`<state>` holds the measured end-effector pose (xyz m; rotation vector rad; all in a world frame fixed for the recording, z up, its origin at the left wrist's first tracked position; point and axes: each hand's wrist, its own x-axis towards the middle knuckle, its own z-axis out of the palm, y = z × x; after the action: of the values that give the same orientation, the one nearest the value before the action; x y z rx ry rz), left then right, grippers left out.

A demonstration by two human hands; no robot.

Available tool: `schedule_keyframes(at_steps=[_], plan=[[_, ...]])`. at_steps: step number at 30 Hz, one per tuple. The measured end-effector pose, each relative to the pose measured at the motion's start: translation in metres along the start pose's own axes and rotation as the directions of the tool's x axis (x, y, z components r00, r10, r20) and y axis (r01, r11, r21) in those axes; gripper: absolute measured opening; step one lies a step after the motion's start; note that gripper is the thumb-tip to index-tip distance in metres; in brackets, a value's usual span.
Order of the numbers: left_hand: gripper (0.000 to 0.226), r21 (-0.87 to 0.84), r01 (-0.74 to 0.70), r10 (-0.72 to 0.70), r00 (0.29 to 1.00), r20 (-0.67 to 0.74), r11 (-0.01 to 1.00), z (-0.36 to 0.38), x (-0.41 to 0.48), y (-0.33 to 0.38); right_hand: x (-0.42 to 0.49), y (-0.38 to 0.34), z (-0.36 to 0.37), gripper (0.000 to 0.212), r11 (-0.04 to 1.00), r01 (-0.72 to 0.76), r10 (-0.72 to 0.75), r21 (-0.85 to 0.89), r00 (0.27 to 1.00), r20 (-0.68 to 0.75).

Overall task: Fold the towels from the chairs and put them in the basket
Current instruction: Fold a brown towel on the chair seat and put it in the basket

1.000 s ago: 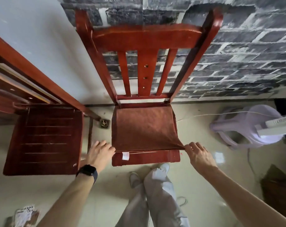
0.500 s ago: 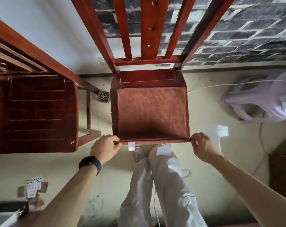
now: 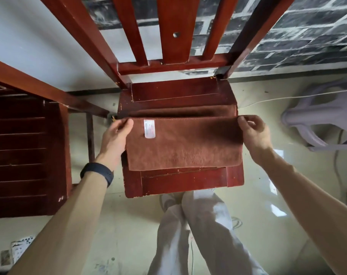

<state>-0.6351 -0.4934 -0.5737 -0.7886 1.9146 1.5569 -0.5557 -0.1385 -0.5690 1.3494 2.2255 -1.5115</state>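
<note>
A rust-brown towel (image 3: 184, 143) lies on the seat of a red wooden chair (image 3: 180, 181), doubled over so its upper layer covers the lower one, with a white label facing up near its far left corner. My left hand (image 3: 115, 135) pinches the far left corner of the upper layer. My right hand (image 3: 254, 132) pinches the far right corner. A strip of the lower layer shows just beyond the held edge. No basket is in view.
A second dark red wooden chair (image 3: 25, 155) stands close on the left. A pale purple plastic stool (image 3: 323, 120) lies on the floor at the right, with a white cord beside it. Papers (image 3: 19, 249) lie on the floor at lower left. My legs stand before the chair.
Both hands carried the towel's near edge up and over to the far side, folding it in half on the seat. The label now faces up. The camera has moved closer.
</note>
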Motion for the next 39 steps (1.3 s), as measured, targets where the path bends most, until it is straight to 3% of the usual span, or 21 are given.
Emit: schedule_keyframes(at_steps=[6,12,18,23,25,27,28,30,33,36,39], plan=[[0.011,0.069,-0.109,0.118,0.983,-0.144,0.992,0.022,0.033,-0.001,0.040,0.004,0.026,0.026,0.992,0.075,-0.084,-0.103,0.992,-0.090],[0.020,0.314,-0.122,0.204,0.948,-0.245,0.941,0.025,0.048,-0.009,0.047,0.001,0.036,0.026,0.973,0.102,-0.128,-0.208,0.985,-0.115],[0.032,0.467,-0.165,0.323,0.904,-0.281,0.869,0.031,0.052,-0.005,0.044,0.003,0.042,0.024,0.909,0.199,-0.269,-0.366,0.951,-0.151],[0.035,0.726,-0.131,0.447,0.855,-0.262,0.676,0.036,0.042,-0.005,0.041,0.008,0.046,0.026,0.880,0.170,-0.272,-0.444,0.946,-0.176],[0.043,0.858,-0.163,0.600,0.776,-0.193,0.488,0.040,0.027,-0.010,0.030,0.008,0.044,0.034,0.843,0.216,-0.356,-0.493,0.911,-0.208],[0.050,0.934,-0.257,0.736,0.677,-0.010,0.250,0.053,0.005,-0.017,0.009,0.007,0.049,0.040,0.728,0.321,-0.513,-0.606,0.841,-0.170],[0.051,0.932,-0.325,0.740,0.665,0.102,0.162,0.063,-0.004,-0.022,-0.006,0.007,0.054,0.040,0.664,0.384,-0.570,-0.642,0.815,-0.102],[0.056,0.892,-0.443,0.653,0.702,0.283,0.090,0.085,-0.017,-0.034,-0.030,0.013,0.072,0.046,0.502,0.542,-0.633,-0.674,0.761,0.141],[0.080,0.880,-0.475,0.464,0.778,0.424,-0.007,0.094,-0.015,-0.051,-0.038,0.028,0.088,0.070,0.260,0.666,-0.505,-0.699,0.711,0.490],[0.097,0.883,-0.458,0.409,0.790,0.457,-0.102,0.068,0.003,-0.058,-0.013,0.046,0.070,0.086,0.170,0.652,-0.442,-0.739,0.721,0.534],[0.096,0.876,-0.454,0.407,0.777,0.480,-0.166,0.046,0.019,-0.054,0.003,0.055,0.054,0.095,0.211,0.573,-0.436,-0.792,0.780,0.448]])
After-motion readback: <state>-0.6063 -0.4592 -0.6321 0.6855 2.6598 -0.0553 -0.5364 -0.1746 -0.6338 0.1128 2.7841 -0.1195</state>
